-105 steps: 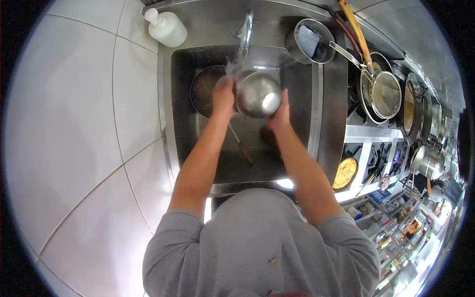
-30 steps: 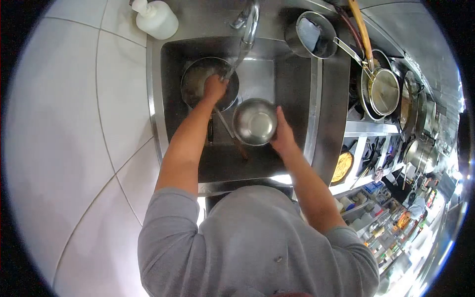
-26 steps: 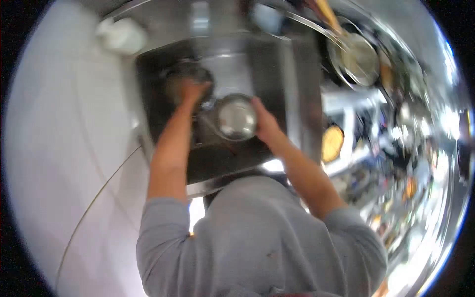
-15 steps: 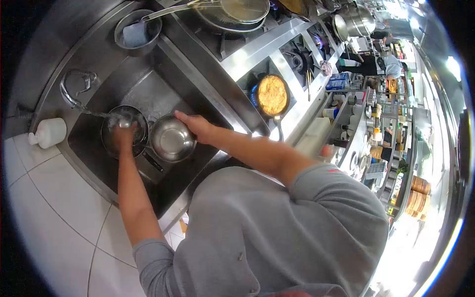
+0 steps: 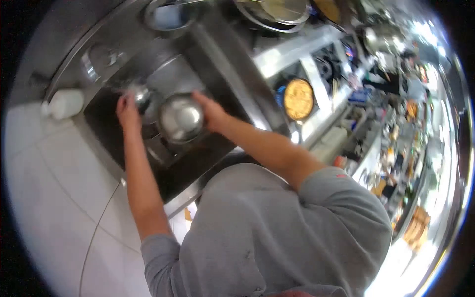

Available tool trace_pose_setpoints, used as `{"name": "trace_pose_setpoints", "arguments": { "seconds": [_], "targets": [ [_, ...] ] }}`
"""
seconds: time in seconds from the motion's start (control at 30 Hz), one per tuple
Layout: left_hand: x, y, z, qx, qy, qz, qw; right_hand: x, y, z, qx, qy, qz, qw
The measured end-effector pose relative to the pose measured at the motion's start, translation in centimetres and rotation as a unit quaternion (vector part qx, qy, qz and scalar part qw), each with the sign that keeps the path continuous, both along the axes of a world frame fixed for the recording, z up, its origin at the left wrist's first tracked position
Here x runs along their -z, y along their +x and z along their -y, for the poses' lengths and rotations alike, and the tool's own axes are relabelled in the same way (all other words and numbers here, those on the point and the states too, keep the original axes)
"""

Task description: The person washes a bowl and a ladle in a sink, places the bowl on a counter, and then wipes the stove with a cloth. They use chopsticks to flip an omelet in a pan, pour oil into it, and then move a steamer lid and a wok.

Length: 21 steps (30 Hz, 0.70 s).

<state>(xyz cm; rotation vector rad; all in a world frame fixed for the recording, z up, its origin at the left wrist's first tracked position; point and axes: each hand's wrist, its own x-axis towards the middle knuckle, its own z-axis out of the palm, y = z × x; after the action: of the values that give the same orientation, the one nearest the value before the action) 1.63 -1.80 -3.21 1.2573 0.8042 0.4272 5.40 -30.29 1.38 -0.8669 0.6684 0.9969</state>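
Observation:
Over the sink [image 5: 208, 143], my right hand [image 5: 213, 113] grips a round stainless steel bowl [image 5: 181, 119] by its right rim. My left hand [image 5: 129, 111], to the left of it, is closed on a small rounded shiny metal piece [image 5: 142, 97]; blur hides its exact kind. Water splashes around that piece below the curved tap [image 5: 90, 67]. A dark pan lies lower in the sink, largely hidden by the bowl and my left hand.
A white bottle [image 5: 68, 104] stands on the tiled ledge at left. Behind the sink is a metal bowl with a pale cloth-like item [image 5: 168, 17]. On the stove at right, a frying pan holds a golden round food [image 5: 298, 99]. Shelves and people are farther right.
My left hand has lifted the small metal piece up from inside the dark pan. The bowl has tilted in my right hand. The whole view has shifted and blurred.

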Motion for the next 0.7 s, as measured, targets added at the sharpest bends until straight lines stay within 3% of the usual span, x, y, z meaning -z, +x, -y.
{"name": "trace_pose_setpoints", "arguments": {
  "seconds": [0.03,0.07,0.1,0.13,0.17,0.2,0.23,0.27,0.33,0.43,0.47,0.53,0.57,0.6,0.67,0.7],
  "targets": [
    [-0.8,-0.1,0.3,-0.037,-0.028,-0.001,0.999,-0.8,0.5,-0.7,-0.007,-0.044,-0.025,0.999],
    [-1.2,-0.3,-0.3,-0.078,-0.048,0.001,0.996,3.2,0.9,-0.8,-0.004,0.025,-0.005,1.000],
    [1.6,-1.9,-2.1,0.004,0.063,-0.025,0.998,3.7,1.2,-1.3,0.009,0.042,0.011,0.999],
    [0.9,-1.1,-1.7,-0.103,-0.097,-0.059,0.988,2.4,1.7,-2.1,0.006,0.023,0.049,0.999],
    [1.2,-0.9,-1.5,-0.124,-0.109,0.004,0.986,1.9,2.3,-3.1,0.023,0.031,0.045,0.998],
    [-0.1,-0.6,-0.8,-0.165,-0.131,-0.031,0.977,2.1,2.9,-3.6,0.020,0.074,0.021,0.997],
    [-1.3,-0.9,-0.3,-0.139,-0.108,-0.028,0.984,0.7,3.1,-4.5,0.018,0.110,0.036,0.993],
    [0.6,-1.3,-0.6,-0.102,-0.107,0.011,0.989,2.7,3.5,-5.1,0.026,0.097,0.042,0.994],
    [-2.0,-0.9,0.9,-0.113,-0.155,-0.044,0.980,3.4,3.8,-6.7,0.031,0.058,0.062,0.996],
    [-0.5,-0.9,2.8,-0.109,-0.265,-0.144,0.947,3.8,4.0,-8.8,0.033,-0.035,0.073,0.996],
    [0.9,-0.9,3.4,-0.115,-0.268,-0.145,0.946,4.7,4.1,-8.7,0.026,-0.036,0.071,0.996],
    [5.4,-1.3,4.6,-0.104,-0.398,-0.037,0.911,7.0,4.2,-8.0,0.010,0.004,0.055,0.998],
    [7.9,-1.6,4.3,-0.071,-0.462,-0.055,0.882,6.2,4.0,-7.8,0.002,-0.021,0.089,0.996],
    [8.3,-1.3,3.8,-0.073,-0.466,-0.053,0.880,6.3,3.8,-7.2,-0.001,-0.025,0.089,0.996],
    [9.5,-0.6,3.4,0.078,-0.292,-0.200,0.932,7.0,4.0,-5.4,0.007,-0.016,0.019,1.000],
    [10.7,-0.7,3.0,0.076,-0.299,-0.199,0.930,8.5,4.1,-4.5,0.018,-0.012,0.032,0.999]
  ]
}}
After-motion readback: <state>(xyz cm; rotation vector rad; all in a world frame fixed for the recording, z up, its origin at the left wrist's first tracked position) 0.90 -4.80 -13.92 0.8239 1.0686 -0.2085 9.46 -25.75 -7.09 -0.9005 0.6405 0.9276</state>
